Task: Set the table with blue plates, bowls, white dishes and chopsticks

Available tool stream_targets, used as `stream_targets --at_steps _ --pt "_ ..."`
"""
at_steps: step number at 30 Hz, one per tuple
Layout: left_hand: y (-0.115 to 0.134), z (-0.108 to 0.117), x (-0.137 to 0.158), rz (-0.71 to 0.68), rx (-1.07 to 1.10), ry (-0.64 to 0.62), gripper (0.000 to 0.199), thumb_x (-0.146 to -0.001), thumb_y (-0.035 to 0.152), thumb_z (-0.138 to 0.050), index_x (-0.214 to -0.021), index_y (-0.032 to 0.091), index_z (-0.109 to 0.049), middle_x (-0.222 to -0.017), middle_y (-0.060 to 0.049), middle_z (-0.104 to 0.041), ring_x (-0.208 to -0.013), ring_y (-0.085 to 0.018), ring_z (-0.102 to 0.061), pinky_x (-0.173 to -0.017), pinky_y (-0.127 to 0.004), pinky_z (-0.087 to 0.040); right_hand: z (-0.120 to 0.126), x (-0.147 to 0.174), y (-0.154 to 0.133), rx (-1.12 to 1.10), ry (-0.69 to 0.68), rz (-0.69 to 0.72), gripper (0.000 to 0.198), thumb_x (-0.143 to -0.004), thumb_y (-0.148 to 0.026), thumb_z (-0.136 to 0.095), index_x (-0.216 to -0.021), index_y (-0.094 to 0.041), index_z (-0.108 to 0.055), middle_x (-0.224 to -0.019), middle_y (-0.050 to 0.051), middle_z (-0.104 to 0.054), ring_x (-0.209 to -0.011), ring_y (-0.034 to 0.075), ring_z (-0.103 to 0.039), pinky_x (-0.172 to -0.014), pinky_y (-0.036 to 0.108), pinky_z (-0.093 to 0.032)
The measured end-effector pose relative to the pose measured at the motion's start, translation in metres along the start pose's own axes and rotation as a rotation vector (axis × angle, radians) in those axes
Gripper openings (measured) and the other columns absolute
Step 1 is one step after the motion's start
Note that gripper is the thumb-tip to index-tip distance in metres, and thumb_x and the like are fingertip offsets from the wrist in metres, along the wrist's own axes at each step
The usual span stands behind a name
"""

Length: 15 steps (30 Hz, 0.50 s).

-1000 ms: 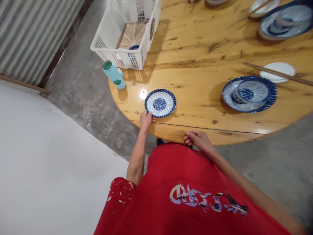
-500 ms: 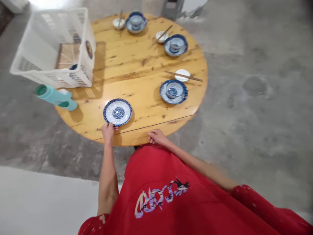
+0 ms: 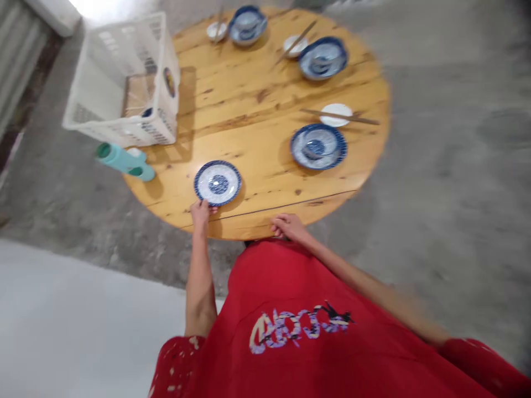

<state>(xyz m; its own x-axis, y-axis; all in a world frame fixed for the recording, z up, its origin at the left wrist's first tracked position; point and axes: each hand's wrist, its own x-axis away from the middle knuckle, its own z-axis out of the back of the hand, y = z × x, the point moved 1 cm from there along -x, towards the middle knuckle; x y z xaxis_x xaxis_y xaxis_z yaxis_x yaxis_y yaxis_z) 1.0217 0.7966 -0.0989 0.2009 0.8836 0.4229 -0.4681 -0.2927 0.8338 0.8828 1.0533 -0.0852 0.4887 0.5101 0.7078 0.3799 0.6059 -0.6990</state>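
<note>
My left hand (image 3: 202, 212) grips the near rim of a blue-and-white plate (image 3: 218, 183), thumb on top and fingers underneath, by the front edge of the round wooden table (image 3: 249, 143). Nothing lies on the plate. My right hand (image 3: 288, 225) rests at the table's edge, fingers curled; whether anything is in them cannot be made out. Beyond it, to the right, a blue-rimmed plate (image 3: 296, 157) carries a small bowl (image 3: 317, 146). Behind that, a pair of chopsticks (image 3: 360, 119) lies across a small white dish (image 3: 335, 108).
A white plastic crate (image 3: 166, 124) stands at the left with a few dishes inside. In front of it is a turquoise bottle-like container (image 3: 124, 160). Toward the far side are two more settings, with stacked bowls (image 3: 323, 69) and a white saucer (image 3: 216, 31).
The view has shifted, so the table and everything on it sit farther right and slightly higher. My left hand keeps its grip on the plate; my right hand stays curled at the edge.
</note>
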Motion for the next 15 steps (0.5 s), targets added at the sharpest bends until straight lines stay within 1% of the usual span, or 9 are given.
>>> stream_targets --at_steps 2,3,4,6,9,11,13,15 --pt "-0.001 0.007 0.002 0.039 0.047 -0.051 0.025 -0.093 0.027 -0.051 -0.072 0.015 -0.060 -0.060 -0.002 -0.065 -0.056 -0.014 -0.066 -0.060 -0.025 -0.056 0.002 -0.001 0.007 0.013 -0.009 0.001 0.027 -0.094 -0.012 -0.052 -0.069 -0.017 -0.059 -0.060 0.001 -0.064 -0.045 0.008 -0.054 -0.044 0.016 -0.045" --pt "-0.001 0.011 0.001 0.059 0.048 -0.046 0.029 -0.094 0.027 -0.049 -0.070 0.015 -0.059 -0.060 -0.002 -0.065 -0.054 -0.013 -0.064 -0.060 -0.024 -0.055 0.003 -0.004 0.011 0.010 0.020 0.005 0.024 -0.093 -0.013 -0.055 -0.070 -0.017 -0.061 -0.061 0.001 -0.065 -0.045 0.009 -0.055 -0.044 0.017 -0.046" --pt "-0.002 0.016 -0.001 0.067 0.047 -0.053 0.032 -0.096 0.028 -0.048 -0.069 0.015 -0.059 -0.060 -0.002 -0.065 -0.052 -0.012 -0.063 -0.059 -0.023 -0.055 0.004 -0.006 0.015 0.001 0.020 0.013 0.020 -0.091 -0.014 -0.058 -0.072 -0.016 -0.063 -0.064 0.002 -0.066 -0.047 0.009 -0.057 -0.044 0.017 -0.047" --pt "-0.001 0.025 -0.006 0.067 0.054 -0.069 0.030 -0.097 0.027 -0.049 -0.071 0.014 -0.059 -0.061 -0.002 -0.066 -0.051 -0.009 -0.061 -0.059 -0.020 -0.053 0.003 -0.010 0.020 -0.017 -0.012 0.015 0.015 -0.090 -0.015 -0.061 -0.076 -0.016 -0.065 -0.067 0.004 -0.068 -0.051 0.010 -0.060 -0.046 0.017 -0.049" --pt "0.005 0.037 -0.013 0.064 0.063 -0.121 0.027 -0.098 0.026 -0.049 -0.077 0.014 -0.061 -0.061 -0.002 -0.066 -0.050 -0.008 -0.061 -0.058 -0.018 -0.050 -0.001 -0.010 0.022 -0.005 -0.050 -0.010 0.016 -0.091 -0.015 -0.060 -0.076 -0.017 -0.065 -0.066 0.004 -0.068 -0.050 0.010 -0.059 -0.046 0.017 -0.049" --pt "0.010 0.044 -0.015 0.053 0.057 -0.144 0.028 -0.099 0.028 -0.049 -0.077 0.013 -0.060 -0.060 -0.003 -0.066 -0.050 -0.009 -0.061 -0.058 -0.018 -0.049 -0.003 -0.008 0.020 0.013 -0.054 -0.020 0.018 -0.092 -0.015 -0.058 -0.075 -0.017 -0.065 -0.066 0.003 -0.068 -0.049 0.010 -0.058 -0.045 0.017 -0.049" --pt "0.013 0.046 -0.017 0.043 0.032 -0.151 0.031 -0.100 0.031 -0.051 -0.075 0.014 -0.060 -0.059 -0.003 -0.066 -0.049 -0.009 -0.060 -0.057 -0.018 -0.047 -0.004 -0.006 0.018 0.022 -0.058 -0.027 0.019 -0.092 -0.014 -0.058 -0.075 -0.017 -0.065 -0.065 0.003 -0.068 -0.050 0.010 -0.058 -0.046 0.017 -0.049" --pt "0.013 0.045 -0.017 0.048 -0.023 -0.175 0.035 -0.099 0.035 -0.054 -0.072 0.014 -0.059 -0.059 -0.003 -0.066 -0.047 -0.008 -0.059 -0.055 -0.018 -0.046 -0.004 -0.005 0.017 0.019 -0.053 -0.034 0.018 -0.092 -0.014 -0.059 -0.075 -0.018 -0.065 -0.065 0.003 -0.068 -0.050 0.010 -0.059 -0.046 0.017 -0.049"
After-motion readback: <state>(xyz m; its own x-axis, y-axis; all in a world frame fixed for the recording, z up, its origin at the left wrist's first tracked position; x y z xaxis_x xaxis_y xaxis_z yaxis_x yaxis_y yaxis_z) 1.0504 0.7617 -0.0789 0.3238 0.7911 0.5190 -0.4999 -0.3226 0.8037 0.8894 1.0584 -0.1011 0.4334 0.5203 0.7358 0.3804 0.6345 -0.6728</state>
